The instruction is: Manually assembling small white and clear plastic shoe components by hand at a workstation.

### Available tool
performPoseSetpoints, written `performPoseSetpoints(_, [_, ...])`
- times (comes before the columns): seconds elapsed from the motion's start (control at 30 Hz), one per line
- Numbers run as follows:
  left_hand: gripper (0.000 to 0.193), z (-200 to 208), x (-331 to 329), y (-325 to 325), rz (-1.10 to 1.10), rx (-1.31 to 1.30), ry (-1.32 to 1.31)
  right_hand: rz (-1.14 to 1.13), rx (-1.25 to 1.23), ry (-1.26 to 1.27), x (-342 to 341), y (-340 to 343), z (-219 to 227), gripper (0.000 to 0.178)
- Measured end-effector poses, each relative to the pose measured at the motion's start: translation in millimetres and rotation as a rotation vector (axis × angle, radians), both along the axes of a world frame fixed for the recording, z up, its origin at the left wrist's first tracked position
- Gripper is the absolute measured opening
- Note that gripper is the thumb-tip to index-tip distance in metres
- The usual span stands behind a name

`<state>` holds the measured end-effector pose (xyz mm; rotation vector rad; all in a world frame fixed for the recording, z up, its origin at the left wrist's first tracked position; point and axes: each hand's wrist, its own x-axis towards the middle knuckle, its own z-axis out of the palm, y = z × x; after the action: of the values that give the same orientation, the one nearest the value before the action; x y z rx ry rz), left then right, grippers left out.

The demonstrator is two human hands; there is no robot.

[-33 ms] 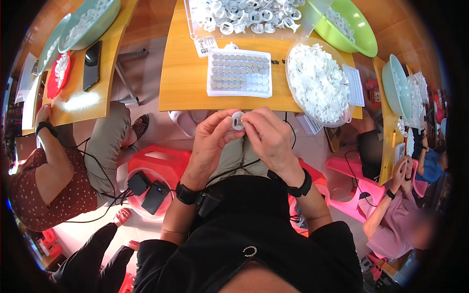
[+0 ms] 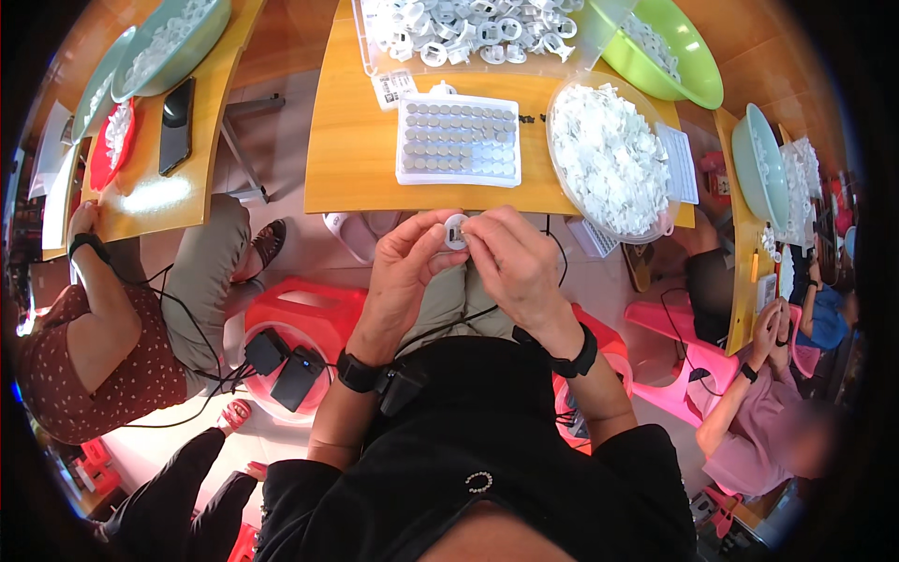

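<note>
Just off the front edge of the table, above my lap, both hands meet at a small round white plastic piece (image 2: 455, 231) with a dark rectangular slot in its middle. My left hand (image 2: 408, 255) is closed, pinching the piece's left side between thumb and fingers. From the right, my right hand (image 2: 513, 255) has its thumb and fingertips pressed to the piece's right edge; anything smaller between those fingertips is hidden. Nearest on the table is a white tray (image 2: 459, 181) with rows of grey coin-like discs, some pockets at its lower right showing white.
Right of the tray stands a round tub (image 2: 670, 214) heaped with small white parts. Behind are a clear bin (image 2: 367, 56) of white ring-shaped pieces and a green basin (image 2: 702, 70). A red stool (image 2: 309, 304) holds black boxes with cables. Co-workers sit at both sides.
</note>
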<state>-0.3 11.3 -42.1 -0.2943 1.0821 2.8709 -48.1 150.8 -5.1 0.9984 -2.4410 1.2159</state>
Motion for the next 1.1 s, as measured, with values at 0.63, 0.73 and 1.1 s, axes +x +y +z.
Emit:
performPoseSetpoints(0.63, [0.021, 1.2, 1.0, 1.5, 0.013, -0.071, -0.033, -0.006, 0.011, 0.01, 4.2, -3.6, -4.7, 0.016])
performPoseSetpoints(0.73, [0.022, -2.5, 0.1, 0.0, 0.019, -0.003, -0.012, 0.009, 0.009, 0.069, 5.6, -5.2, -7.1, 0.018])
performPoseSetpoints(1.1, [0.027, -6.7, -0.7, -1.9, 0.006, 0.07, -0.036, -0.223, -0.062, -0.015, -45.7, -13.4, -5.3, 0.008])
